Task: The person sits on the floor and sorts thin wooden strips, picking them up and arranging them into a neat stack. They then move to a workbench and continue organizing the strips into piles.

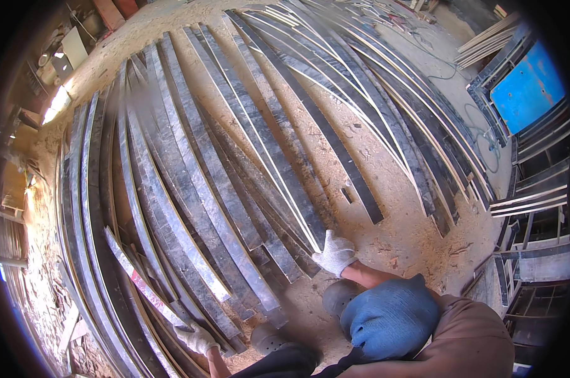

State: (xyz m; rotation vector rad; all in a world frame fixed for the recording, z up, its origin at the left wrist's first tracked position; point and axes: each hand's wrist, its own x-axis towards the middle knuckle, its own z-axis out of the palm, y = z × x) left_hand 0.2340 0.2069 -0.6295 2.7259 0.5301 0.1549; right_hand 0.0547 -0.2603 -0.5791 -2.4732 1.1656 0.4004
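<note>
Long dark strips with pale edges, like cut plywood, lie spread on a dusty floor. My right hand (335,254), in a light knitted glove, grips the near end of a long black strip (269,156) with a pale edge. Its thumb points up, and the other fingers are partly hidden. To the lower left, my left hand (197,339), gloved too, is closed at the near end of a strip with a pinkish-white face (141,285). That strip lies on top of other dark strips, and the fingertips beneath it are hidden.
A short dark offcut (347,195) lies on the sawdust-covered floor (386,242). Dark frames (537,214) and a blue panel (528,88) stand at the right. A hose (494,157) curls near them. Scrap pieces (74,327) lie at the lower left. My shoes (267,339) are close to the strip ends.
</note>
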